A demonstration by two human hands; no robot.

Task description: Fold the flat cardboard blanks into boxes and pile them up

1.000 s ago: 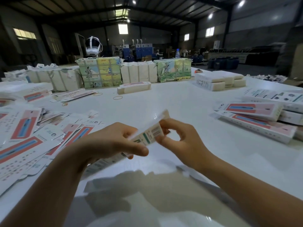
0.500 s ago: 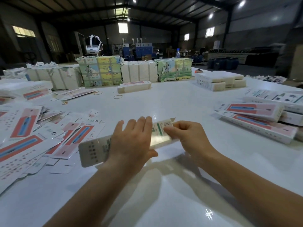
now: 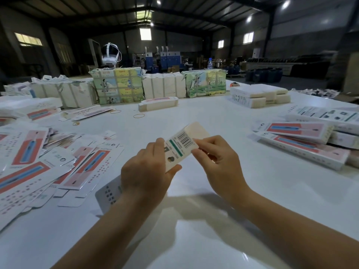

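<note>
Both hands hold one long box (image 3: 181, 147) above the white desk (image 3: 213, 220). The left hand (image 3: 144, 171) wraps around its middle; the right hand (image 3: 217, 162) pinches its barcode end. Flat blanks (image 3: 38, 166) lie left of the box, finished boxes (image 3: 303, 140) right of it.

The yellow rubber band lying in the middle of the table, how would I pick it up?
Probably from straight above. The rubber band lies flat on the white table as a thin open loop, so nothing stands up to grab. Pinch one strand of the loop between thumb and fingertip, then lift.
</note>
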